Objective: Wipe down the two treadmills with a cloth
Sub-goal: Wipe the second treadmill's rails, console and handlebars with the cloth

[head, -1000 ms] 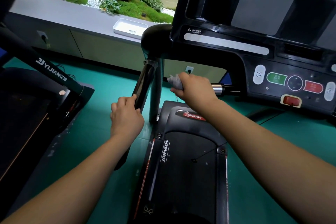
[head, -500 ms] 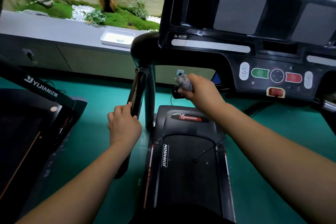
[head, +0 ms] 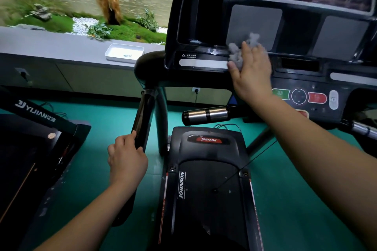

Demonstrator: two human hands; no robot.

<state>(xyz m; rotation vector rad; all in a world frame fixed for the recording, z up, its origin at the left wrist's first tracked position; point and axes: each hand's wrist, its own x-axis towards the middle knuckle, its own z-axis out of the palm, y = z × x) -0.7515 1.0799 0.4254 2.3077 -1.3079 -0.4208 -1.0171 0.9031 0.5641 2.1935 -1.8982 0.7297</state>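
Grey cloth (head: 237, 55) is pressed onto the treadmill console (head: 255, 24) beneath the flat right hand (head: 253, 73) — the handrail (head: 143, 112) below is clasped by the left hand (head: 126, 159).

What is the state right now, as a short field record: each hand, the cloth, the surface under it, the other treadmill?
right hand: presses grey cloth against Johnson treadmill console
left hand: grips left handrail
cloth position: bunched under the fingers, at the lower left corner of a grey panel
silver grip bar: below the right hand, not touched
Yijian treadmill: to the left, neither hand on it
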